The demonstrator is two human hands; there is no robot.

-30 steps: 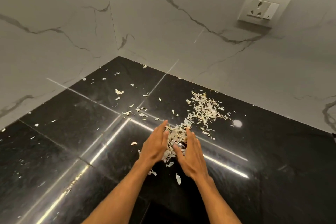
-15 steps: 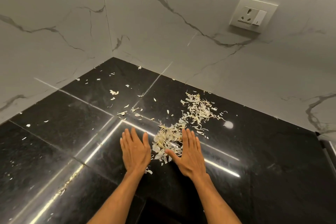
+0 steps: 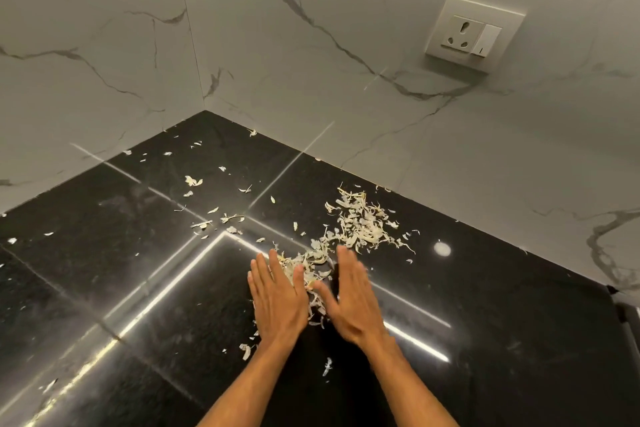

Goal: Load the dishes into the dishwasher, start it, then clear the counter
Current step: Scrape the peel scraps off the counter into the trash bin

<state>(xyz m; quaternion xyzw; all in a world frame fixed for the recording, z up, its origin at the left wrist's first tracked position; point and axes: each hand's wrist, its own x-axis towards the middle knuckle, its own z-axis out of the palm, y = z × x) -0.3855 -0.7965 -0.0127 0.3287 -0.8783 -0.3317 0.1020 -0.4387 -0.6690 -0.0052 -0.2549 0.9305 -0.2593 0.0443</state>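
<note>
Pale vegetable peel scraps [image 3: 360, 224] lie scattered over the glossy black counter [image 3: 114, 253], thickest in a band running from the back wall toward me. My left hand [image 3: 277, 295] and my right hand [image 3: 349, 298] lie flat on the counter with straight fingers, palms down, side by side. A small heap of scraps [image 3: 310, 270] sits pressed between them. The right hand's fingertips are blurred. Neither hand holds anything.
White marble-look walls meet in a corner [image 3: 204, 107] behind the counter. A wall socket with a switch [image 3: 472, 35] is on the right wall. Loose flakes [image 3: 192, 181] dot the counter toward the corner. A dark edge [image 3: 627, 319] shows at far right.
Both hands spread flat and apart half a second ago, then the left slid right, closing on the heap of scraps between them. The camera view shifted slightly.
</note>
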